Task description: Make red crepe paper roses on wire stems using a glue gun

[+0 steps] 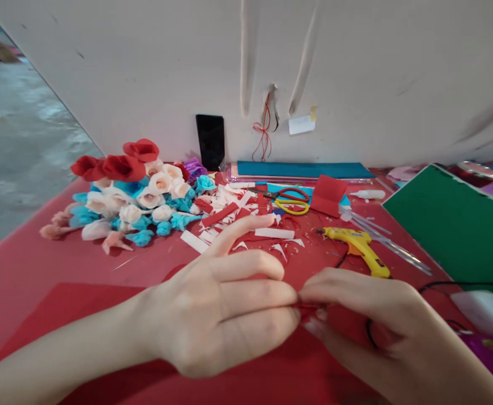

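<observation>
Small red piece (309,308) is pinched between both hands, low over the red tabletop (162,263); its exact shape is hidden by fingers and blur. At left, the pile of paper flowers (149,197) could be crushed if brushed by the left forearm. By the left hand (212,315), the piece is gripped at its left end, thumb out of sight, outermost finger raised; scraps (225,214) beyond could be swept about by that finger. By the right hand (368,315), the other end is held between closed thumb and fingertips; with uneven pulling, it could be creased or torn. Farther right, the yellow glue gun (362,247) could be dragged if its cord were snagged by the right wrist
</observation>
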Tool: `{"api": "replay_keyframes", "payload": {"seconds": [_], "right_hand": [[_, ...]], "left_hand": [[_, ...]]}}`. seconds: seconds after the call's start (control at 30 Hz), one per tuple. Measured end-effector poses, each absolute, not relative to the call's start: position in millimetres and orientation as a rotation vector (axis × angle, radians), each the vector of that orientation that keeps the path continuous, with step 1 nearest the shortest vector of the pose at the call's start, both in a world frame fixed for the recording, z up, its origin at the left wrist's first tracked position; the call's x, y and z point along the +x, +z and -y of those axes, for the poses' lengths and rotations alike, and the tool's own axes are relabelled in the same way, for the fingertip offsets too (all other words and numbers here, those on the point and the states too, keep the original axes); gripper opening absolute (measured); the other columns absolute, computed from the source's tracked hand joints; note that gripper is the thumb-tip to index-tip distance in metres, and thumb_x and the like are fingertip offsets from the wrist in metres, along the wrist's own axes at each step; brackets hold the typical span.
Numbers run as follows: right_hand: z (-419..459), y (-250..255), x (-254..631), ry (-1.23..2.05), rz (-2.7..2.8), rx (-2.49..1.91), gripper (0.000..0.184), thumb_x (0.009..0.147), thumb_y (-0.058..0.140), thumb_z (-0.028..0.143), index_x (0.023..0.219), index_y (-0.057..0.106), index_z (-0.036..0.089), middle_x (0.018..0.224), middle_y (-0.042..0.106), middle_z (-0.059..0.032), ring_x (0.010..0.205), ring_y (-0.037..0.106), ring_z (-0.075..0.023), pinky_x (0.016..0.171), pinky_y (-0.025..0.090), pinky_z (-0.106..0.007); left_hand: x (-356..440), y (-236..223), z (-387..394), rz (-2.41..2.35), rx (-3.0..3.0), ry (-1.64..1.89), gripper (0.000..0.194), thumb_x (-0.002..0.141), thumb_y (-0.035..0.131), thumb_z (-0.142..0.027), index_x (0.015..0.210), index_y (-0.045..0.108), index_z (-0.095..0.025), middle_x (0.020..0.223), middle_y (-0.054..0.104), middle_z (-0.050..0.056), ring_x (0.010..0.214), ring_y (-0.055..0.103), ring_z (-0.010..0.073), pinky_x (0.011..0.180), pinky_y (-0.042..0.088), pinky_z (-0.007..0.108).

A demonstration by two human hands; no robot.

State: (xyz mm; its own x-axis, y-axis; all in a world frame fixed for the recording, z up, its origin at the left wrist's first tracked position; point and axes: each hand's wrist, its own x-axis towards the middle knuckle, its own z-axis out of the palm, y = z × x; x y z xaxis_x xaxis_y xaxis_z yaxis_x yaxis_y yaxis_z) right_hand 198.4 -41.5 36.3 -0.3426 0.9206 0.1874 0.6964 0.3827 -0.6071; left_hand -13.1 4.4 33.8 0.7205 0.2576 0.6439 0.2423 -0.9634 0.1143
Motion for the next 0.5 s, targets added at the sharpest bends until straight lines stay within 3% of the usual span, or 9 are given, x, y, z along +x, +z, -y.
{"api": "replay_keyframes", "payload": {"seconds": [0.1, 0.2, 0.5], "right_hand": [[36.6, 42.5, 194.2, 0.626, 2.170, -1.278, 0.013, 0.074, 0.060, 0.018, 0.085, 0.065, 0.021, 0.086, 0.066, -0.0026, 0.075, 0.063, -0.0140, 0.063, 0.053, -0.021], [30.9, 48.6, 190.1, 0.676, 2.207, -1.174, 0.008, 0.075, 0.058, 0.013, 0.076, 0.063, 0.019, 0.071, 0.063, 0.0016, 0.063, 0.059, -0.0073, 0.058, 0.049, -0.013], [29.0, 50.7, 190.9, 0.719, 2.205, -1.190, 0.007, 0.075, 0.058, 0.013, 0.075, 0.060, 0.020, 0.069, 0.061, 0.0038, 0.063, 0.058, -0.0063, 0.059, 0.047, -0.012]], "left_hand": [[-13.3, 34.1, -4.3, -0.423, 2.908, 1.085, 0.029, 0.089, 0.036, -0.011, 0.083, 0.062, -0.020, 0.085, 0.068, -0.008, 0.083, 0.056, 0.0064, 0.117, 0.011, 0.027], [-12.9, 34.7, -4.5, -0.424, 2.916, 1.063, 0.027, 0.089, 0.037, -0.012, 0.084, 0.062, -0.020, 0.085, 0.068, -0.008, 0.083, 0.056, 0.0067, 0.117, 0.010, 0.027], [-11.2, 36.4, -3.4, -0.449, 2.940, 1.117, 0.036, 0.090, 0.031, -0.010, 0.078, 0.062, -0.021, 0.081, 0.069, -0.009, 0.080, 0.058, 0.0059, 0.116, 0.010, 0.025]]}}
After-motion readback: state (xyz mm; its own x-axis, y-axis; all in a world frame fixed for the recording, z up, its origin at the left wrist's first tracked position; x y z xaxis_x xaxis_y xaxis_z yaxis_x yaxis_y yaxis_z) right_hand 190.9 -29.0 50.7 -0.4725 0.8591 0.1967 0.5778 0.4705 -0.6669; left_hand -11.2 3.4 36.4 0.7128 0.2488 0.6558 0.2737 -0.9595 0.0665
